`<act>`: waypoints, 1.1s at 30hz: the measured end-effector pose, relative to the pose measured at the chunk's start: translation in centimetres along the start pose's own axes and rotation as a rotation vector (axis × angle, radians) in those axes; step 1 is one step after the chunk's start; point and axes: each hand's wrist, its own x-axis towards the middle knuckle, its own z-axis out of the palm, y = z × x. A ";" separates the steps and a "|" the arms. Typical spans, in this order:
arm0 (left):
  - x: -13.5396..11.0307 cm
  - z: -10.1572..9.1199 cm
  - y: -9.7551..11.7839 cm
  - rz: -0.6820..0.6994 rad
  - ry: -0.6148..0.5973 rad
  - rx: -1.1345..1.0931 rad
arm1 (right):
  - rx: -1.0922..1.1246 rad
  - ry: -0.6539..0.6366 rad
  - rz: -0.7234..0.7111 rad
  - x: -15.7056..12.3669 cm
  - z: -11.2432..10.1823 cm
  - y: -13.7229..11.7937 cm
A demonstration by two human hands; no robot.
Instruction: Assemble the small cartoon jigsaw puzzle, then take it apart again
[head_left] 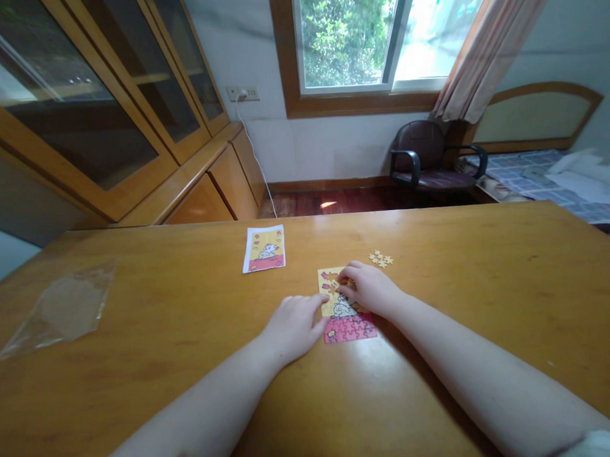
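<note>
A jigsaw puzzle with a yellow top, a white cartoon animal and a pink lower part lies on the table, with gaps in its upper area. My left hand rests at its left edge, thumb and fingers apart, fingertips touching the border. Over the upper part, my right hand has its fingertips pinched together at a small yellow puzzle piece by a gap; the fingers partly hide it. Several loose yellow pieces lie just beyond the right hand.
A printed picture card with the same design lies left of the puzzle. A clear plastic bag is on the left of the wooden table. Past the far edge stand an office chair, a cabinet and a bed.
</note>
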 end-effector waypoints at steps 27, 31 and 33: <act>0.0 0.1 0.0 0.008 -0.005 0.008 | -0.088 0.054 -0.262 -0.1 0.8 0.2; 0.0 0.0 0.1 0.001 -0.013 0.007 | -0.098 0.050 -0.249 -0.1 0.7 0.1; 0.0 0.0 0.1 0.002 -0.009 0.003 | -0.096 0.055 -0.254 -0.1 0.5 0.1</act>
